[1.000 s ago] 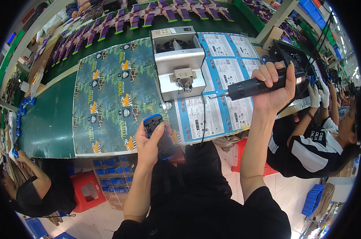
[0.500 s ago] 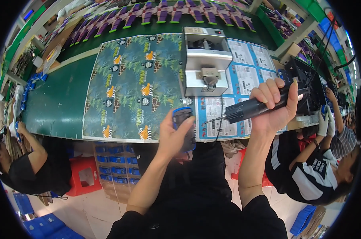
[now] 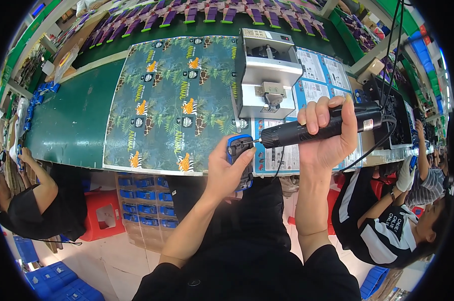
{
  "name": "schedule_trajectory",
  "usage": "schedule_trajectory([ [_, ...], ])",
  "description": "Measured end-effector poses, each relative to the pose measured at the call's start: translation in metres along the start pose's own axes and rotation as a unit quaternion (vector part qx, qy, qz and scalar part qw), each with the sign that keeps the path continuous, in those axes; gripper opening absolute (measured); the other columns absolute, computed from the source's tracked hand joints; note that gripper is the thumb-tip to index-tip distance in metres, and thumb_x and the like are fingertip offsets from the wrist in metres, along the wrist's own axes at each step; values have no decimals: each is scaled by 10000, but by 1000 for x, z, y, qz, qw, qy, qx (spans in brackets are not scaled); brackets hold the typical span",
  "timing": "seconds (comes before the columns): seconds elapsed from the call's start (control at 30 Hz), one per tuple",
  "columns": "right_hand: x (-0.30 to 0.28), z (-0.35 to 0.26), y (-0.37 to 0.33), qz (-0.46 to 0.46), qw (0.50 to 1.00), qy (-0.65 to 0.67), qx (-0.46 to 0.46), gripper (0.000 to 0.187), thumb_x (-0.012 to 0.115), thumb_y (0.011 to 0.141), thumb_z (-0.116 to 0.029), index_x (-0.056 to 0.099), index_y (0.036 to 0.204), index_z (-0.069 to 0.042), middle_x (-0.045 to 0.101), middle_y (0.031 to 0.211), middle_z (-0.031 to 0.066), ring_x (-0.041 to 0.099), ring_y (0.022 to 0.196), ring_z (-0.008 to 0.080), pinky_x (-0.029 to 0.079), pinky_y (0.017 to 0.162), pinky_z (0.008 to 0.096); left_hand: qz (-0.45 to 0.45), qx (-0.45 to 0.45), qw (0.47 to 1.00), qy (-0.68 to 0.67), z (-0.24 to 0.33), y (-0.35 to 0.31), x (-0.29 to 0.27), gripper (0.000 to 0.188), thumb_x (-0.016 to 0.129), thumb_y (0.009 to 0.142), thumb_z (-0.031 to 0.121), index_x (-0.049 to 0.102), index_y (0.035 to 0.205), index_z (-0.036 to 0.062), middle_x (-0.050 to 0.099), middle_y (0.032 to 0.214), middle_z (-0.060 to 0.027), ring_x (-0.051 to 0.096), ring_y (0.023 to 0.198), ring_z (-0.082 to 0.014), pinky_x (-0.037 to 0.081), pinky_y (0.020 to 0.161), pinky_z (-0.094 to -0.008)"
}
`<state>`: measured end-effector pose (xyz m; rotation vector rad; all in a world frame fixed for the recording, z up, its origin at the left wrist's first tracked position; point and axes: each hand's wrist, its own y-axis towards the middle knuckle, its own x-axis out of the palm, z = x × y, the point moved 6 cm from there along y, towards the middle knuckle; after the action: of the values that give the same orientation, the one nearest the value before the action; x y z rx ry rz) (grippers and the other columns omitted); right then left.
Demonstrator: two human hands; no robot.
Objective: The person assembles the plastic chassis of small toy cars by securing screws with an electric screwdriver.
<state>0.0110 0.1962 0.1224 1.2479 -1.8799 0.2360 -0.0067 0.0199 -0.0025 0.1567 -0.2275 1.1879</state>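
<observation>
At the table's near edge my left hand (image 3: 222, 168) is closed around a blue and black toy car (image 3: 235, 146), its black underside turned up and the thumb lying across it. My right hand (image 3: 328, 138) grips a black electric screwdriver (image 3: 289, 134) held nearly level, pointing left. The thin bit reaches the upper right part of the toy car and seems to touch it; any screw at the tip is too small to make out. Just beyond both hands stands a silver screw feeder (image 3: 264, 75) with a metal outlet block on its front.
Printed sheets with a jungle pattern (image 3: 171, 100) and blue-and-white sheets (image 3: 314, 75) cover the table. Purple toy parts (image 3: 212, 15) line the far side. A carton of blue toy cars (image 3: 146, 195) stands below the edge. Co-workers sit left and right; a cable (image 3: 387, 60) hangs at right.
The screwdriver has moved left and slightly up, bringing its bit from beside the toy car onto it. My left hand has shifted slightly right with the car. The whole view has turned a little.
</observation>
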Motion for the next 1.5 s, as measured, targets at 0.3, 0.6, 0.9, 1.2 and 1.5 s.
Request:
schedule_trajectory([
  [0.3, -2, 4, 2, -8, 1000, -11, -16, 220, 558, 945, -330, 603, 875, -126, 487, 639, 3, 477, 548, 144, 385, 616, 321, -9, -9, 1000, -20, -5, 4, -2, 248, 685, 913, 111, 602, 1119, 0, 693, 956, -57, 652, 810, -100, 530, 731, -261],
  [0.6, -1, 8, 1, -5, 1000, -10, -18, 224, 548, 951, -329, 594, 869, -126, 483, 633, 5, 472, 545, 144, 378, 607, 316, -12, -44, 997, -58, -7, 4, -3, 239, 683, 918, 138, 597, 1095, 2, 698, 956, -76, 665, 786, -125, 540, 702, -278],
  [0.9, -3, 11, 3, -5, 1000, -6, -13, 215, 550, 949, -319, 589, 875, -121, 493, 635, 10, 480, 546, 148, 392, 612, 327, -15, -47, 997, -62, -2, 5, 0, 248, 690, 917, 152, 600, 1085, -6, 689, 934, -64, 650, 786, -111, 532, 704, -271],
  [1.2, -3, 13, 2, -7, 1000, -10, -19, 206, 542, 950, -312, 573, 881, -120, 485, 633, 12, 477, 547, 149, 396, 613, 328, -22, -50, 996, -75, -7, 5, -3, 223, 653, 939, 140, 590, 1104, 5, 691, 943, -96, 671, 778, -145, 559, 692, -299],
  [1.5, 2, 10, -1, -34, 999, -13, -19, 190, 528, 952, -300, 547, 901, -118, 485, 638, 18, 483, 549, 155, 413, 614, 342, -15, -84, 988, -132, -4, 2, -1, 295, 563, 1001, 275, 597, 1103, 0, 681, 895, -101, 662, 767, -142, 539, 677, -281],
])
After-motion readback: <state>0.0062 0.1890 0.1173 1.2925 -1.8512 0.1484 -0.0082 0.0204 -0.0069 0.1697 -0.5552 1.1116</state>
